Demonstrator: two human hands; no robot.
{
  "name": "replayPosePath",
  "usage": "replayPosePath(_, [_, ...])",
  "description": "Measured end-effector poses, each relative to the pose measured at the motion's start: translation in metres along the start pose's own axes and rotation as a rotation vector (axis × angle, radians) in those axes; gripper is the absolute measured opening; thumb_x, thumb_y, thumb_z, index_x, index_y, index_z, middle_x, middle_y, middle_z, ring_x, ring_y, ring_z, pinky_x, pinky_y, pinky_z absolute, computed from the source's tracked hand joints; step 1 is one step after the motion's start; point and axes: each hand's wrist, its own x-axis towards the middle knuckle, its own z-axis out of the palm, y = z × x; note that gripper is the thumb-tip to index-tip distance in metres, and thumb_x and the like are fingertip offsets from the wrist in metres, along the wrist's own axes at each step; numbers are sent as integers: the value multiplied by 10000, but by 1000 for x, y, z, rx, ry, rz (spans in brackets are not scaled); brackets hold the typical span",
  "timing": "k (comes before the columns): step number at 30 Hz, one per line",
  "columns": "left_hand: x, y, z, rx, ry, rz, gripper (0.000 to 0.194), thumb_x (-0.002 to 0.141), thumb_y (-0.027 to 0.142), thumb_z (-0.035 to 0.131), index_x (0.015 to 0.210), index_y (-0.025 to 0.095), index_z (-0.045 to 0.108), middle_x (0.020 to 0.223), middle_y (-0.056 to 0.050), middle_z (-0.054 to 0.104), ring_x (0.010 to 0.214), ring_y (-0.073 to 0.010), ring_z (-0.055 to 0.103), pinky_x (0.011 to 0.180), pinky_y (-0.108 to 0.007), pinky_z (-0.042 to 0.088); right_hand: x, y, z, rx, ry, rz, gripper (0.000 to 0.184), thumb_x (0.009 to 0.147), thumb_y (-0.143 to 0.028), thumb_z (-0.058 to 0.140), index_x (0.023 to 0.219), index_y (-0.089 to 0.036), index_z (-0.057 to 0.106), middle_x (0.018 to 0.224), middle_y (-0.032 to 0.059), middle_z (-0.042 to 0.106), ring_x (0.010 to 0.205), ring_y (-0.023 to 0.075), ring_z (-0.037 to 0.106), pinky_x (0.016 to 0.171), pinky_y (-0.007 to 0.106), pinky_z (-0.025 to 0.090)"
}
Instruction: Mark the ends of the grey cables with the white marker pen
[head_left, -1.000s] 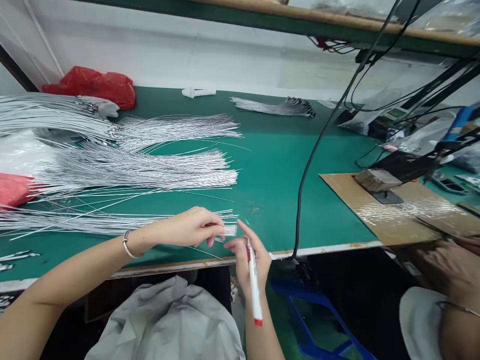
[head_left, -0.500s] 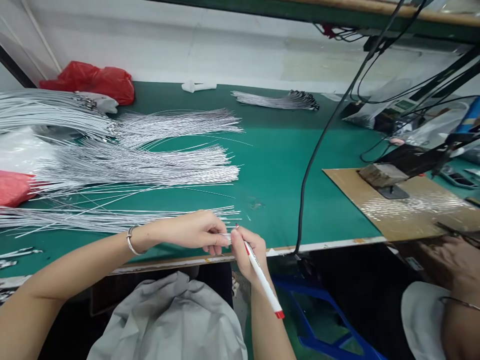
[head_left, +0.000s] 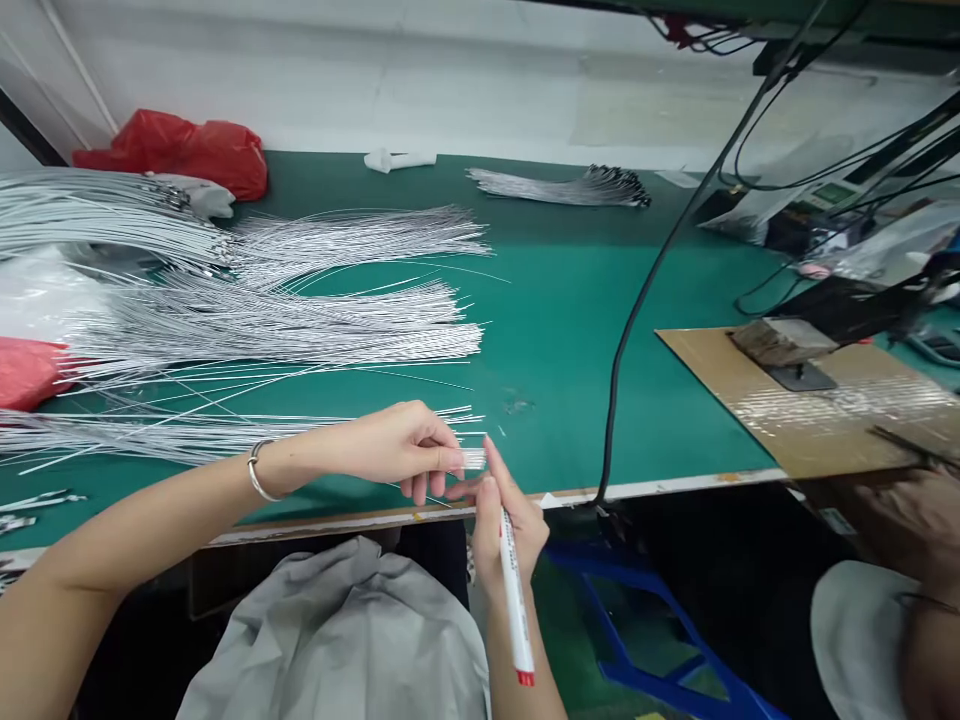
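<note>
Near the table's front edge, my left hand [head_left: 420, 455] pinches a small flat row of thin silvery wires [head_left: 472, 459], their ends poking out past the fingertips. My right hand [head_left: 506, 520] holds a white marker pen [head_left: 516, 600] with red ends, one of them pointing down toward my lap. The right index finger is stretched out beside the wire ends; whether it touches them I cannot tell. A loose bundle of similar wires [head_left: 150, 435] runs left from beneath my left hand. Behind it lie thicker wire bundles [head_left: 360, 325] with their ends fanned to the right.
A black cable [head_left: 616, 390] hangs down to the table edge. Farther right lies a cardboard sheet [head_left: 720, 400] bearing a block [head_left: 784, 342]. A red bag [head_left: 176, 155] and a short wire bundle [head_left: 562, 187] lie at the back. A co-worker's hand [head_left: 919, 505] is at right.
The pen's upper end met the wire ends half a second ago; now the right hand has turned it away, index finger extended. The left hand keeps its pinch. The view has shifted slightly.
</note>
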Motion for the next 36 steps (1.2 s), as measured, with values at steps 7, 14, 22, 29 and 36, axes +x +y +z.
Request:
replayPosePath(7, [3, -1, 2, 2, 21, -26, 342, 891, 382, 476, 703, 122, 592, 629, -17, 615, 471, -68, 567, 426, -135, 438, 1, 0, 9, -220, 95, -207, 563, 832, -25, 468, 1357, -225, 433, 637, -18, 656, 541, 116, 564, 606, 295, 466])
replayPosePath(14, [8, -7, 2, 36, 27, -34, 343, 886, 397, 469, 723, 121, 590, 632, -16, 615, 467, -68, 553, 428, -146, 421, -1, -5, 7, -245, 35, -140, 567, 824, -59, 470, 1365, -222, 425, 641, -14, 667, 546, 126, 552, 634, 298, 453])
replayPosePath(22, [30, -41, 13, 57, -60, -101, 294, 889, 364, 453, 807, 113, 582, 649, -24, 615, 460, -79, 563, 408, -148, 407, 7, 26, -18, 284, 221, 283, 393, 879, -463, 336, 1084, -194, 536, 623, -4, 586, 502, 133, 522, 487, 262, 429])
replayPosePath(29, [45, -66, 18, 66, -94, -125, 285, 890, 341, 446, 783, 119, 589, 618, -14, 616, 422, -77, 550, 408, -155, 416, 10, 30, -11, 287, 159, 470, 143, 784, -302, 596, 722, -178, 560, 659, -9, 600, 517, 97, 556, 506, 229, 464])
replayPosePath(36, [49, -62, 15, 5, -146, -191, 291, 888, 350, 435, 803, 112, 578, 627, -23, 614, 425, -79, 545, 394, -154, 415, 6, 36, -14, -10, 83, 344, 322, 825, -316, 553, 535, -178, 538, 447, -25, 532, 412, 100, 489, 416, 225, 393])
